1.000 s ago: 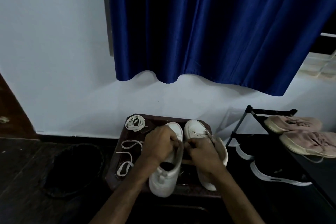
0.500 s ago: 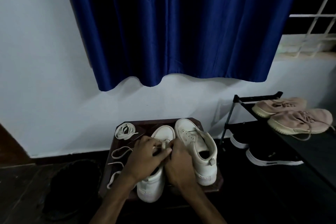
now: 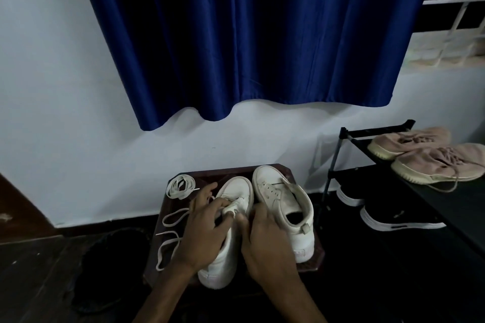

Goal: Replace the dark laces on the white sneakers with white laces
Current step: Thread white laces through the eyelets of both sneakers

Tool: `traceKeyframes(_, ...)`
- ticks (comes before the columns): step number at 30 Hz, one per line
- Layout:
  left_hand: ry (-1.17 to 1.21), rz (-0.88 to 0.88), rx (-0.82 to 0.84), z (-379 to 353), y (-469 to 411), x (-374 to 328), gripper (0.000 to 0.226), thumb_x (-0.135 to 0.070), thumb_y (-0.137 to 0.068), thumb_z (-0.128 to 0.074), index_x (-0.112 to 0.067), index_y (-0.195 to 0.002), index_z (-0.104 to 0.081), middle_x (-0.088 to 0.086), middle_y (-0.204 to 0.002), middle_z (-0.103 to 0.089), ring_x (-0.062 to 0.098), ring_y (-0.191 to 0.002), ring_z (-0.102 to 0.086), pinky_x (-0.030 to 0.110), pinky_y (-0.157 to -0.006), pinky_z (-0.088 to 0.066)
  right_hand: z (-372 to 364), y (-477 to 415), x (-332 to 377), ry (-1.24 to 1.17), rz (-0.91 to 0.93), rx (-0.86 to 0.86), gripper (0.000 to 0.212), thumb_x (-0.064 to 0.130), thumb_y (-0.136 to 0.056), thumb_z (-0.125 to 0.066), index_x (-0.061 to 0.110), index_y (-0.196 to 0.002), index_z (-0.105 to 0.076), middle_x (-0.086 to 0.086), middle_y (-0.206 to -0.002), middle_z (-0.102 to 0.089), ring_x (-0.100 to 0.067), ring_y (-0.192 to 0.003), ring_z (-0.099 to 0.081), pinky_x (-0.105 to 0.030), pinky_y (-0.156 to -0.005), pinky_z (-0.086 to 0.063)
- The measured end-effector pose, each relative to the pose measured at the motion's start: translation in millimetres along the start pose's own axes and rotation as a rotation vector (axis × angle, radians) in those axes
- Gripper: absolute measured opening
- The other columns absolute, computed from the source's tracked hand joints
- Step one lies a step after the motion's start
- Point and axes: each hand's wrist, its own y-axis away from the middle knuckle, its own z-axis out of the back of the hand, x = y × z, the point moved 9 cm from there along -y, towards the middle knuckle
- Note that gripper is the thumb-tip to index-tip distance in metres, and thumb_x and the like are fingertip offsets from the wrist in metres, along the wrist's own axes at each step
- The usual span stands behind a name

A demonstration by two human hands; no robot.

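Note:
Two white sneakers stand toes-to-wall on a small dark wooden stool [image 3: 317, 249]. My left hand [image 3: 203, 231] grips the left sneaker [image 3: 236, 191] around its tongue and eyelets. My right hand [image 3: 265, 238] presses against the same shoe's right side, fingers closed near the tongue. The right sneaker [image 3: 286, 207] stands untouched, with no lace in its eyelets. A coiled white lace [image 3: 179, 186] lies at the stool's back left corner, and a loose white lace [image 3: 168, 233] trails along the left edge. No dark lace is visible.
A black shoe rack [image 3: 367, 134] stands to the right, holding pink sneakers [image 3: 433, 160] on top and black sneakers [image 3: 393, 217] below. A dark bundle [image 3: 105, 265] lies on the floor to the left. A white wall and blue curtain [image 3: 249, 34] are behind.
Both hands have shifted from between the two sneakers onto the left sneaker, now closing around its tongue. The camera has panned slightly right.

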Motion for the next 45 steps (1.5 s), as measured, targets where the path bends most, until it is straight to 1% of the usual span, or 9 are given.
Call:
traceKeyframes(8,-0.054,0.006,-0.015,3.3,3.3,-3.9,0.053,-0.056,-0.074,-0.041,-0.021,-0.104,-0.066,-0.004,-0.145,-0.037,0.014,-0.132,-0.033,0.029,-0.109,-0.030,-11.4,4.6,-0.1,0.195,0.056,0.115,0.018,0.034,-0.099,-0.034,0.023,-0.103,-0.047,0.002,-0.096,-0.066,-0.021,-0.080,-0.069,-0.035,-0.060,-0.049)
traceKeyframes(13,-0.081,-0.035,-0.031,1.8,1.2,-2.4,0.019,-0.031,-0.084,-0.064,-0.025,-0.103,-0.065,-0.007,-0.148,-0.033,0.010,-0.135,-0.030,0.020,-0.102,-0.021,-2.1,26.5,-22.4,0.265,-0.091,0.336,0.029,0.037,-0.100,-0.035,0.019,-0.114,-0.054,-0.002,-0.114,-0.064,-0.023,-0.105,-0.064,-0.033,-0.076,-0.048)
traceKeyframes(18,-0.073,-0.032,-0.021,0.3,1.9,-0.3,0.021,-0.029,-0.086,-0.064,-0.023,-0.106,-0.064,-0.008,-0.150,-0.031,0.003,-0.134,-0.024,0.017,-0.103,-0.020,2.5,-16.9,16.8,0.231,0.041,0.041,0.010,0.024,-0.091,-0.055,0.016,-0.096,-0.056,-0.002,-0.091,-0.066,-0.021,-0.071,-0.067,-0.031,-0.050,-0.045)
traceKeyframes(27,-0.063,0.011,-0.017,0.5,1.2,-1.6,0.049,-0.055,-0.070,-0.041,-0.025,-0.102,-0.065,-0.003,-0.146,-0.036,0.014,-0.134,-0.033,0.024,-0.106,-0.023,-11.4,10.7,2.6,0.380,0.031,0.237,0.008,0.008,-0.064,-0.064,0.015,-0.068,-0.064,-0.005,-0.058,-0.062,-0.021,-0.045,-0.063,-0.027,-0.035,-0.039)
traceKeyframes(31,-0.040,0.025,-0.014,0.5,1.2,-0.4,0.048,-0.055,-0.070,-0.042,-0.027,-0.102,-0.064,-0.003,-0.146,-0.036,0.013,-0.134,-0.033,0.022,-0.106,-0.022,-1.2,25.3,-5.6,0.412,-0.017,0.457,0.028,0.013,-0.099,-0.038,0.013,-0.119,-0.058,-0.007,-0.121,-0.063,-0.025,-0.112,-0.062,-0.032,-0.082,-0.049)
traceKeyframes(35,-0.050,0.031,-0.011,0.9,2.4,0.2,0.057,-0.056,-0.069,-0.039,-0.024,-0.108,-0.065,-0.001,-0.148,-0.035,0.014,-0.134,-0.031,0.022,-0.105,-0.023,15.7,-17.5,24.0,0.269,0.037,0.140,0.019,0.015,-0.096,-0.039,0.015,-0.110,-0.052,-0.004,-0.113,-0.064,-0.024,-0.097,-0.066,-0.034,-0.071,-0.050)
traceKeyframes(39,-0.056,0.047,-0.004,1.5,2.5,1.6,0.057,-0.056,-0.069,-0.040,-0.024,-0.109,-0.065,0.001,-0.150,-0.033,0.016,-0.139,-0.027,0.027,-0.110,-0.024,-4.8,-26.3,23.9,0.254,0.031,0.194,0.011,0.013,-0.088,-0.050,0.016,-0.098,-0.052,-0.002,-0.096,-0.065,-0.022,-0.081,-0.068,-0.034,-0.058,-0.051)
traceKeyframes(42,-0.051,0.047,-0.028,2.5,2.5,0.5,0.051,-0.056,-0.069,-0.043,-0.026,-0.101,-0.066,0.001,-0.147,-0.035,0.015,-0.137,-0.030,0.021,-0.105,-0.022,-6.8,-3.0,9.2,0.344,0.015,0.254,0.032,0.018,-0.049,-0.083,0.017,-0.069,-0.058,-0.003,-0.056,-0.060,-0.017,-0.043,-0.059,-0.026,-0.033,-0.039)
traceKeyframes(45,-0.047,0.042,-0.053,3.8,3.0,0.4,0.049,-0.057,-0.069,-0.042,-0.028,-0.102,-0.064,-0.002,-0.146,-0.036,0.012,-0.138,-0.029,0.024,-0.105,-0.026,-6.3,12.9,2.6,0.434,-0.009,0.384,0.031,0.021,-0.061,-0.082,0.011,-0.084,-0.063,-0.008,-0.075,-0.067,-0.024,-0.065,-0.069,-0.031,-0.051,-0.050)
